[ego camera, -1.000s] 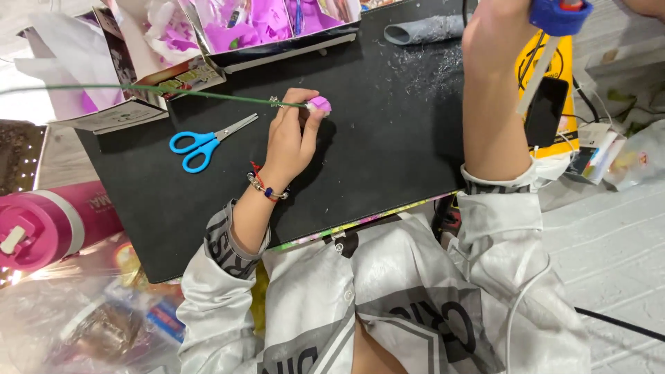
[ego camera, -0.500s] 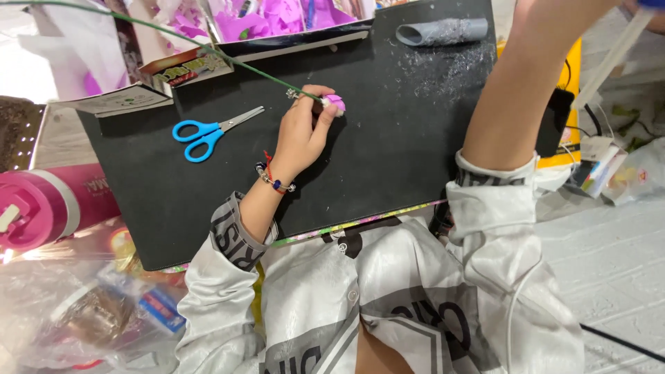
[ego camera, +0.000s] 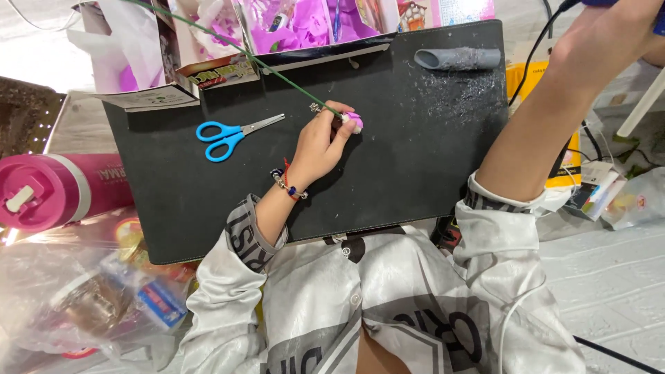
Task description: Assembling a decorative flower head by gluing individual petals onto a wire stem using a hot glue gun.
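Up top, an open box (ego camera: 208, 73) holds purple paper pieces (ego camera: 305, 21).

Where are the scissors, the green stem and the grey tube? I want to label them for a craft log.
scissors (ego camera: 228, 136), head view, on the blue handle loops.
green stem (ego camera: 277, 75), head view, midway along the thin wire.
grey tube (ego camera: 460, 59), head view, on the middle of its body.

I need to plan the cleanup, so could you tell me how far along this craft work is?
Done: glitter scattered on the black board. In hand: the left hand pinches a small pink piece on a green wire stem. Left: scissors and purple paper pieces lie unused.
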